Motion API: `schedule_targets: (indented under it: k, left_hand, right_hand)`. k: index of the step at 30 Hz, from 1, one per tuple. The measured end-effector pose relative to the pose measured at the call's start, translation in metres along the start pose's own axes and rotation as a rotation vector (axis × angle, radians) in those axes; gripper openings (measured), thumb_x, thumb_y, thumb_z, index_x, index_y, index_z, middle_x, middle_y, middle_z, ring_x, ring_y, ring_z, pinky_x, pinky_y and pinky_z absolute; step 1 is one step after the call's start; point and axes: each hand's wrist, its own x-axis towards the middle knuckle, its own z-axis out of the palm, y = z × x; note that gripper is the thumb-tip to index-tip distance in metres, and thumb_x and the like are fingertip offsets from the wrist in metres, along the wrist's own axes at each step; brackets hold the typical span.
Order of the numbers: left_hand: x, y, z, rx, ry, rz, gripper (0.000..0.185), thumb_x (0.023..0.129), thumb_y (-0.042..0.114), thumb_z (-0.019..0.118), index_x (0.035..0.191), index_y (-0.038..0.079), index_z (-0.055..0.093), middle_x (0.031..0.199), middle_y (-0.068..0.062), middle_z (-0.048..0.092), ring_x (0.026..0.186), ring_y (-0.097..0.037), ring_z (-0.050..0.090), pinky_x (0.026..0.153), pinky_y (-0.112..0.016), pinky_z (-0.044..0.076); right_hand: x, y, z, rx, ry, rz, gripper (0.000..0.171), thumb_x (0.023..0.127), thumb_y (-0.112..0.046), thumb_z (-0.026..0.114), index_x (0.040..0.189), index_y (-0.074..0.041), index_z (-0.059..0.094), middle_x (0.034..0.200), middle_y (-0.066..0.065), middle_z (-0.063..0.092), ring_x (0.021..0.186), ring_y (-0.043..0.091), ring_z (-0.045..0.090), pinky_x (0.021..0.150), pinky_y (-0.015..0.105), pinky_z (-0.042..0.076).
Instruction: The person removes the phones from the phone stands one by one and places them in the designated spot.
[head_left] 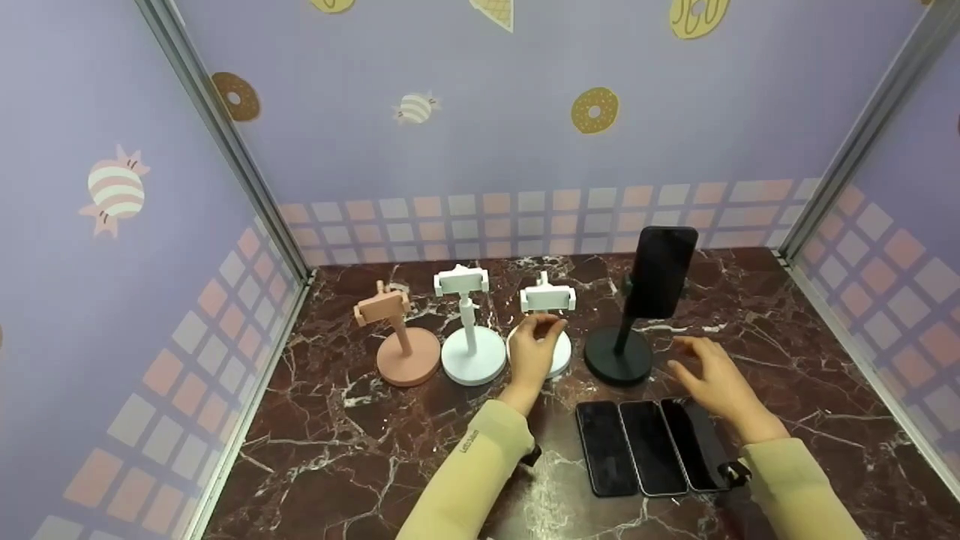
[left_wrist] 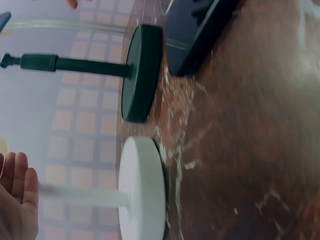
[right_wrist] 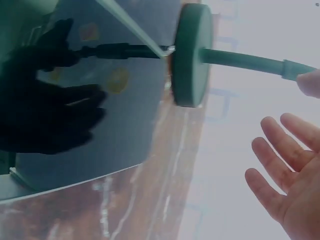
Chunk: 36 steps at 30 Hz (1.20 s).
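Off to my left there's a pink phone stand (head_left: 401, 334) with a white stand (head_left: 470, 328) right beside it. Everything sits on a dark marble tabletop (head_left: 337, 450), wallpapered walls (head_left: 450, 150) behind.

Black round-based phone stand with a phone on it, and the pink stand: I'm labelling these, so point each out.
Black round-based phone stand (head_left: 617, 355), head view, on its round base.
Pink stand (head_left: 409, 358), head view, on its round base.

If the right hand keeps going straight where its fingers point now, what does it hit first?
Most likely the black stand. The right hand hovers open over the phones, fingers aimed up-left at the stand's round base and pole. Depth is unclear, so it could pass just above the base and meet the pole instead.
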Motion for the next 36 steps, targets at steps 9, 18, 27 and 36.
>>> schedule_targets:
  k: [9, 18, 27, 36]
  left_hand:
    - [-0.006, 0.028, 0.019, -0.117, -0.147, -0.028, 0.027, 0.092, 0.015, 0.078, 0.111, -0.003, 0.075, 0.108, -0.018, 0.078, 0.096, -0.027, 0.077, 0.084, -0.022, 0.061]
    - [-0.005, 0.06, 0.038, -0.214, -0.255, -0.015, 0.036, 0.096, 0.013, 0.073, 0.126, -0.006, 0.068, 0.12, -0.021, 0.074, 0.11, -0.032, 0.074, 0.094, -0.022, 0.059]
    - [0.004, 0.086, 0.052, -0.144, -0.252, 0.068, 0.045, 0.098, 0.014, 0.071, 0.135, -0.009, 0.061, 0.125, -0.024, 0.071, 0.113, -0.031, 0.073, 0.097, -0.024, 0.058]
    - [0.012, 0.1, 0.059, -0.073, -0.244, 0.028, 0.049, 0.099, 0.018, 0.07, 0.143, -0.002, 0.058, 0.137, -0.022, 0.065, 0.122, -0.027, 0.069, 0.098, -0.017, 0.055]
  right_hand:
    - [0.011, -0.013, -0.011, 0.104, 0.104, 0.073, 0.041, 0.104, -0.019, 0.063, 0.138, 0.003, 0.059, 0.123, 0.024, 0.069, 0.113, 0.037, 0.066, 0.095, 0.037, 0.057]
    - [0.026, -0.029, -0.023, 0.248, 0.209, 0.098, 0.038, 0.105, -0.016, 0.06, 0.138, 0.002, 0.06, 0.122, 0.026, 0.07, 0.09, -0.021, 0.054, 0.078, -0.002, 0.045]
    - [0.044, -0.041, -0.032, 0.344, 0.27, 0.137, 0.039, 0.106, -0.015, 0.059, 0.139, 0.005, 0.059, 0.128, 0.027, 0.068, 0.089, -0.018, 0.055, 0.075, 0.002, 0.046]
    - [0.056, -0.047, -0.033, 0.392, 0.286, 0.139, 0.039, 0.106, -0.018, 0.058, 0.14, 0.001, 0.06, 0.103, -0.011, 0.066, 0.076, -0.006, 0.06, 0.063, 0.01, 0.051]
